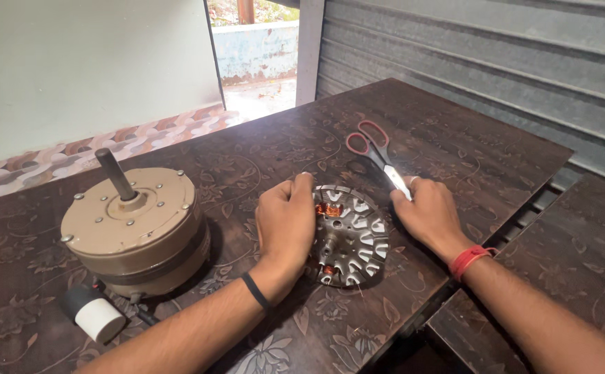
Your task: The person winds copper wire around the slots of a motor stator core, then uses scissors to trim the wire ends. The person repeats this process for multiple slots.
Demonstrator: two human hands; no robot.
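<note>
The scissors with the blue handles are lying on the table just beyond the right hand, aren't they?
Not quite: the head view shows the scissors have red handles, not blue. The rest holds; they lie on the table just beyond the right hand, blades pointing towards it.
</note>
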